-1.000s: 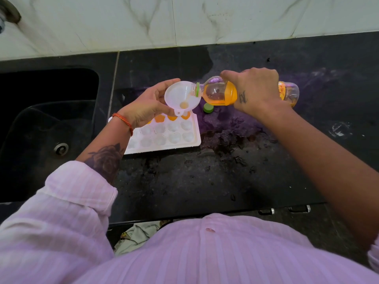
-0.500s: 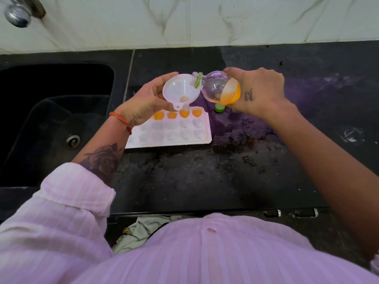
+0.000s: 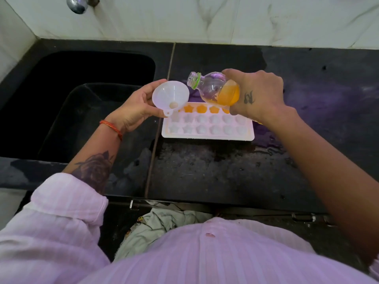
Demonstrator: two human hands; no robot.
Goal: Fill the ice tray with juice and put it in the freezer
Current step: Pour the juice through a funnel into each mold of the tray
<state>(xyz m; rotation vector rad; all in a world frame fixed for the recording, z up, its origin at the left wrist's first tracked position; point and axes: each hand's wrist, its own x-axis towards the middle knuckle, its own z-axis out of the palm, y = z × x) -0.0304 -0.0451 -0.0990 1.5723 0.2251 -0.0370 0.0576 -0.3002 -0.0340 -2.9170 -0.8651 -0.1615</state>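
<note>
A white ice tray (image 3: 207,136) with star-shaped cells lies on the black counter. Its far row holds orange juice; the two nearer rows look empty. My left hand (image 3: 135,108) holds a white funnel (image 3: 170,96) over the tray's left end, its spout above a cell in the middle row. My right hand (image 3: 258,95) grips a clear juice bottle (image 3: 215,87), uncapped, tipped back with its mouth raised next to the funnel's rim. The orange juice sits at the bottle's lower end, by my palm. No stream is visible.
A deep black sink (image 3: 78,99) lies left of the tray, with a metal tap (image 3: 77,4) above it on the marble wall. The counter (image 3: 205,171) looks wet around the tray. A crumpled cloth (image 3: 160,228) lies below the counter's front edge.
The bottle has tilted back from pouring, its mouth lifted off the funnel. The funnel has shifted from the far row to the tray's left end. The view has swung left.
</note>
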